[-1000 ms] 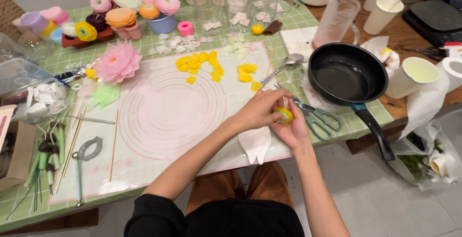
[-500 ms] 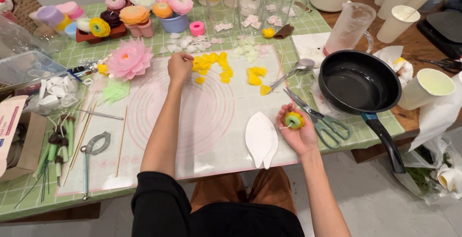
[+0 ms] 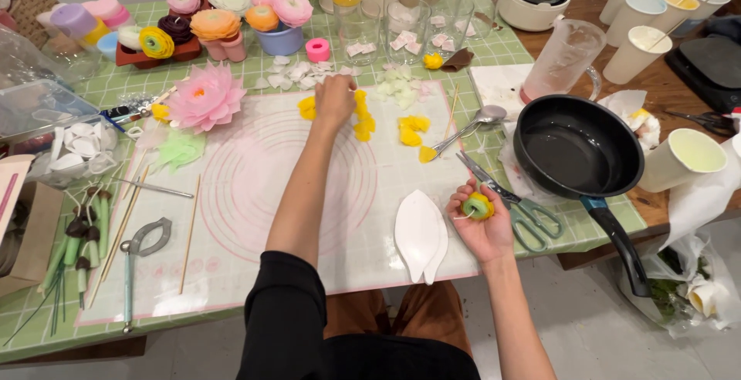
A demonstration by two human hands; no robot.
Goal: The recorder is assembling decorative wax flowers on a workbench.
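Observation:
My right hand [image 3: 482, 225] is near the table's front edge, closed around a small yellow and green flower bud [image 3: 478, 205] on a thin stick. My left hand [image 3: 335, 100] reaches far across the white silicone mat [image 3: 255, 195] and rests on a cluster of yellow petals [image 3: 363, 121]; whether it pinches one is hidden. More yellow petals [image 3: 413, 129] lie to the right of it. A white leaf-shaped mould [image 3: 421, 235] lies on the mat just left of my right hand.
A black frying pan [image 3: 577, 154] sits at right, its handle over the table edge. Green-handled scissors [image 3: 515, 202] and a spoon [image 3: 471, 125] lie by it. A big pink flower [image 3: 204, 96], finished flowers in cups [image 3: 216, 25], glasses, paper cups and tools fill the green checked table.
My two hands were together at the bud a second ago. The left hand has since reached forward to the yellow petals, while the right keeps hold of the bud.

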